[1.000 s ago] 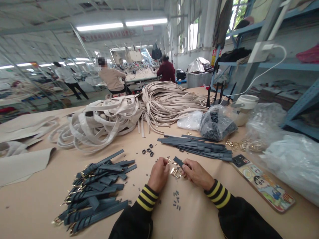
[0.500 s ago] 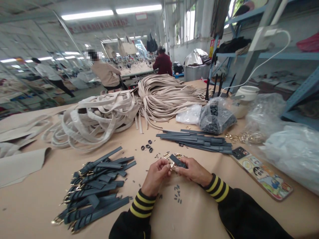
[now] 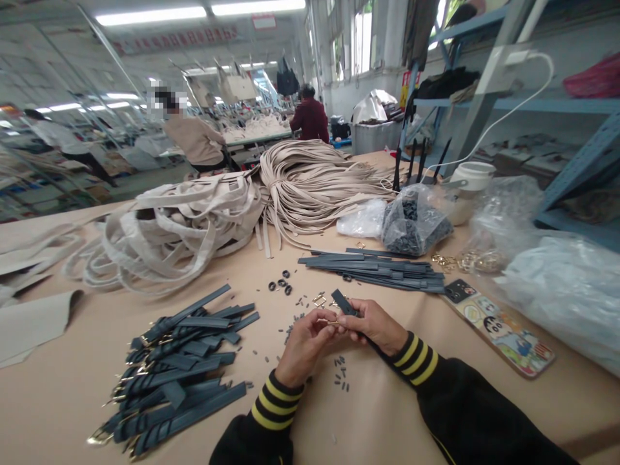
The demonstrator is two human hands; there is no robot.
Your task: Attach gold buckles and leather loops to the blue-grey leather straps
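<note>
My right hand (image 3: 375,323) is closed on a dark blue-grey strap (image 3: 340,299). One end of the strap sticks up past the fingertips, and its length runs back under my right wrist. Close against it, my left hand (image 3: 306,341) pinches a gold buckle (image 3: 333,322), partly hidden by the fingers. Just beyond the hands lie a few loose gold buckles (image 3: 320,301). Small dark pieces (image 3: 341,373) are scattered on the table around both hands. To the left is a pile of dark straps with buckles fitted (image 3: 188,361).
Flat dark straps (image 3: 378,270) lie stacked beyond my hands, near several black loops (image 3: 281,284). A phone in a cartoon case (image 3: 498,326) is on the right, beside plastic bags (image 3: 566,284). Beige strap bundles (image 3: 310,187) fill the back. Other people work farther off.
My left hand has drawn a gold buckle back from the loose buckles, and both hands have come closer together. The strap in my right hand now shows more upright. The view has shifted slightly.
</note>
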